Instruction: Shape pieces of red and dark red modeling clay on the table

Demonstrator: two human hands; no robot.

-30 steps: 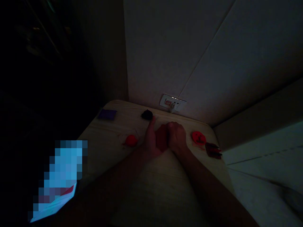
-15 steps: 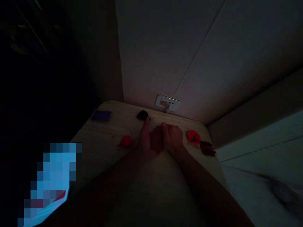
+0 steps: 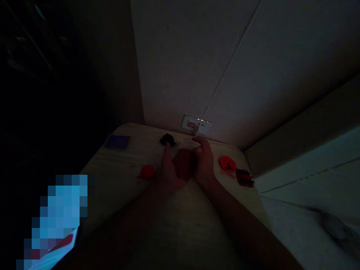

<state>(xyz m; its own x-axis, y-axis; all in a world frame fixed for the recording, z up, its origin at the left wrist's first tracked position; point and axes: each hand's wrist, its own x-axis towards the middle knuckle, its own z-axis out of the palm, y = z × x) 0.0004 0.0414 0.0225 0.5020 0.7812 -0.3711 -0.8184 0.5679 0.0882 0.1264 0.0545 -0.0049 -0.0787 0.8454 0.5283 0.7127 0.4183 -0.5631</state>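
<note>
My left hand (image 3: 168, 170) is turned palm up, its thumb raised and apart. A dark reddish patch (image 3: 184, 164) covers its palm; I cannot tell whether this is stained skin or a flat piece of red clay. My right hand (image 3: 204, 163) is against its right side, with fingers curved and loosened and one finger raised. Anything small between the hands is hidden in the dimness. A red ball of clay (image 3: 147, 171) lies left of my left hand. Behind its thumb sits a black lump (image 3: 167, 139). To the right is a red disc with dark face-like marks (image 3: 227, 164).
A purple packet (image 3: 117, 141) lies at the back left of the wooden table (image 3: 180, 225). Dark red strips (image 3: 244, 177) are near its right edge. A wall socket (image 3: 196, 124) with a plug is behind. A lit, pixelated screen (image 3: 60, 210) glows at lower left.
My right hand has gone from a closed fist against the left palm to loosened fingers, one of them raised. The view has shifted, so everything sits further left.
</note>
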